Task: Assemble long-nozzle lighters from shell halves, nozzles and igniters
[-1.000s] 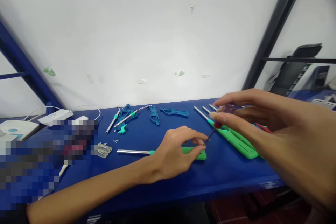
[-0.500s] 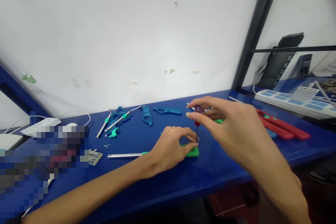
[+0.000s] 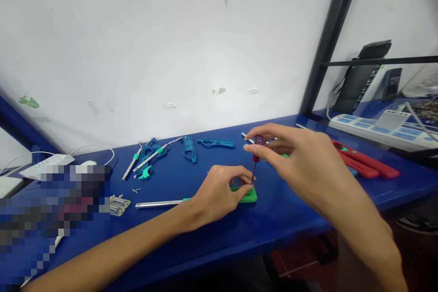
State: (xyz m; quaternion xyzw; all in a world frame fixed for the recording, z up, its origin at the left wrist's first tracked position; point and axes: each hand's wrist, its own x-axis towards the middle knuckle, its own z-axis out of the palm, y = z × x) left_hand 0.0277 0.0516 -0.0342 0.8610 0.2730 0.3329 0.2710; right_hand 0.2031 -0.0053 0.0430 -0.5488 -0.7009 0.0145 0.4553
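In my right hand (image 3: pixel 290 150) is a small screwdriver (image 3: pixel 256 159) with a purple and red handle, pinched by thumb and fingers. Its thin shaft points down, slightly tilted, to the end of a green handle (image 3: pixel 250 196). My left hand (image 3: pixel 222 191) lies over that handle, thumb and fingertips closed together around the screwdriver's tip, which they partly hide. From the green handle a silver metal tube (image 3: pixel 159 204) runs out to the left on the blue table (image 3: pixel 178 242).
Teal plastic shells (image 3: pixel 216 143), metal tubes with green parts and a green trigger piece (image 3: pixel 145 173) lie behind. Red-handled items (image 3: pixel 367 159) and a power strip (image 3: pixel 376 130) are at right. Small clear packs (image 3: pixel 119 205) sit at left.
The screwdriver leans a little more, its tip shifted slightly left against its handle. The whole view has shifted slightly. Both hands keep their grips.
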